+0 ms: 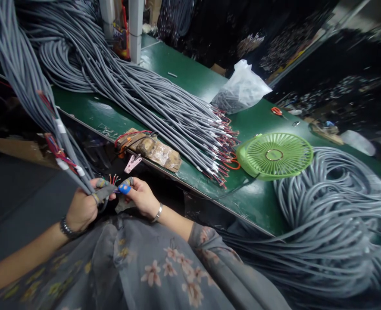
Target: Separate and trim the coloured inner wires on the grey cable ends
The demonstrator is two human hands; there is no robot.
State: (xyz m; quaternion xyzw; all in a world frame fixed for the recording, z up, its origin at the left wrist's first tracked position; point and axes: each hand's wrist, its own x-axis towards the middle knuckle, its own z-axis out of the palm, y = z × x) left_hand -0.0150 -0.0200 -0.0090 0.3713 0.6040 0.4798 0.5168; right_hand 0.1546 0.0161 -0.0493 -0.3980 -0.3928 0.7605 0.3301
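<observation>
My left hand (pixel 83 206) is closed round the end of a grey cable (pixel 77 178), with tape or cloth on some fingers. Thin coloured wires (pixel 113 178) fan out of the cable end between my hands. My right hand (pixel 142 196), with a blue wrap on its thumb, pinches some of these wires. More grey cables with white bands and red wire ends hang beside my left hand. Just beyond my hands, a pink clip (pixel 132 164) sits at the table edge by a taped brown block (pixel 158 151).
The green table (pixel 255 202) bears a long bundle of grey cables (pixel 138 90), a green fan (pixel 274 155), a clear plastic bag (pixel 242 88) and orange-handled scissors (pixel 276 111). Coiled grey cable (pixel 335 215) lies at the right. A metal post (pixel 135 32) stands at the back.
</observation>
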